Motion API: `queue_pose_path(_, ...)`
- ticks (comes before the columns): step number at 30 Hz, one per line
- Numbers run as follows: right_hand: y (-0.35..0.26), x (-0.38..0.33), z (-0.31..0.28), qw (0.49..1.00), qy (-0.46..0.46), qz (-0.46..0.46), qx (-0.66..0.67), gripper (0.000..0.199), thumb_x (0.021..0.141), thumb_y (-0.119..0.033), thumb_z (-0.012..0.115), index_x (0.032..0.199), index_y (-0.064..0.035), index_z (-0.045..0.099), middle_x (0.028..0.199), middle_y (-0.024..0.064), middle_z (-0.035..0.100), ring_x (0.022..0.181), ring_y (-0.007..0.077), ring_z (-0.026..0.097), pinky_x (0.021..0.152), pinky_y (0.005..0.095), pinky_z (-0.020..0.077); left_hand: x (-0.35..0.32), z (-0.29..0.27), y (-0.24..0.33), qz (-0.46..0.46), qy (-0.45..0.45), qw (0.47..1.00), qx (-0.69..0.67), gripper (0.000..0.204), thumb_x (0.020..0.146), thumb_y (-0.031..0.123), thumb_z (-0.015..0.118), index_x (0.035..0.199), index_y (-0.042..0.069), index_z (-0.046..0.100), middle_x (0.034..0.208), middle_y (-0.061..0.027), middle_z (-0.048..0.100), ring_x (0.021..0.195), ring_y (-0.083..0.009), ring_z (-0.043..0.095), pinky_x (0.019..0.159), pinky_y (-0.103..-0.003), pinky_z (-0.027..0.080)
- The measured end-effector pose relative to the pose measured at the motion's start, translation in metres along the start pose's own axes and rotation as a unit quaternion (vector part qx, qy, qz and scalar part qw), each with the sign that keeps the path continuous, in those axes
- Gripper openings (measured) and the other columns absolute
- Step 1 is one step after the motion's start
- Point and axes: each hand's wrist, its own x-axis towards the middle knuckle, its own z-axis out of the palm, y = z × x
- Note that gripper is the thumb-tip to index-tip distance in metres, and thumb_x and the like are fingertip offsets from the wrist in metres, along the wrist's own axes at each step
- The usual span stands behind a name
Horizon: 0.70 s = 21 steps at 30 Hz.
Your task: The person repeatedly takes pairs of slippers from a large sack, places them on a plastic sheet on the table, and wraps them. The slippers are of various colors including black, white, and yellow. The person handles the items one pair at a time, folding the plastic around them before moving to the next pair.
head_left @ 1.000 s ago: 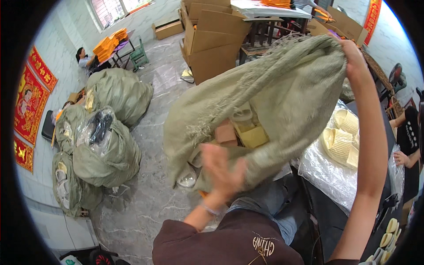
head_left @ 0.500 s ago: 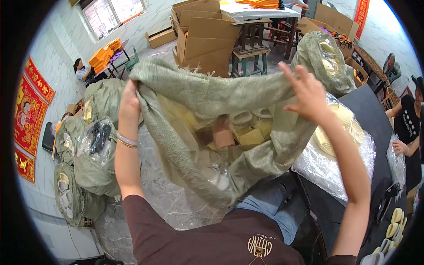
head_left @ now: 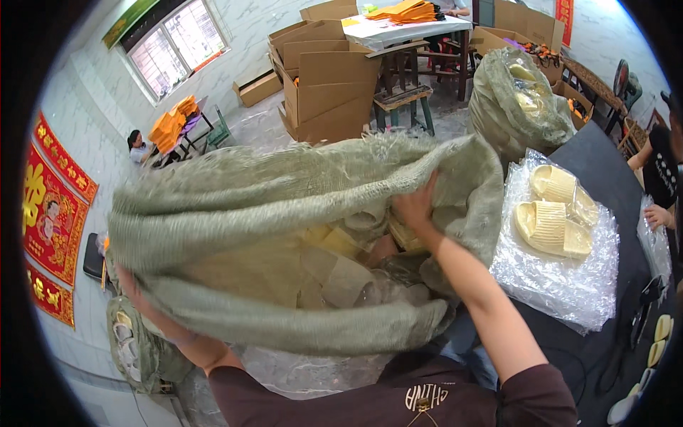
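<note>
While gripping the green woven sack (head_left: 284, 235) spread in front, keep right hand (head_left: 415, 206) closed on far rim; left hand (head_left: 131, 285) hidden under near-left fold, grip unclear. Hold mouth wide, away from slippers (head_left: 555, 213) at right.

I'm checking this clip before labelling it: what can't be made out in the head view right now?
- Left hand: mostly hidden under the green woven sack; its grip cannot be seen.
- Right hand: fingers buried in the sack's folds.
- Sack contents: yellowish pieces in clear wrap, partly covered and blurred.
- Person at the right edge: cut off by the rim.
- Pale slippers on bubble wrap: clear enough.
</note>
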Motion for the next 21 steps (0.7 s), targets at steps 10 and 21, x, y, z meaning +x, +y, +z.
queue_pose_path(10, -0.018, 0.051, -0.063, 0.893, 0.025, -0.001, 0.45, 0.022, 0.086, -0.005, 0.045, 0.106, 0.0038, 0.048, 0.084, 0.0328, 0.059, 0.085, 0.0502, 0.055, 0.073, 0.0549, 0.0435, -0.038, -0.044, -0.141, -0.296, 0.058, 0.952, -0.045, 0.072, 0.083, 0.026, 0.06, 0.139, -0.007, 0.029, 0.142, -0.0236, 0.033, 0.131, -0.0321, 0.034, 0.109, -0.04, 0.028)
queue_pose_path(21, 0.097, 0.006, -0.123, 0.525, -0.276, 0.23, 0.771, 0.031, 0.086, -0.028, 0.056, 0.101, -0.0028, 0.064, 0.102, 0.0128, 0.064, 0.093, 0.0234, 0.061, 0.079, 0.0403, 0.0523, -0.085, 0.178, -0.227, -0.123, -0.262, 0.869, 0.402, 0.093, 0.075, 0.023, 0.074, 0.139, -0.014, 0.017, 0.143, -0.0371, 0.02, 0.134, -0.0468, 0.022, 0.112, -0.045, 0.022)
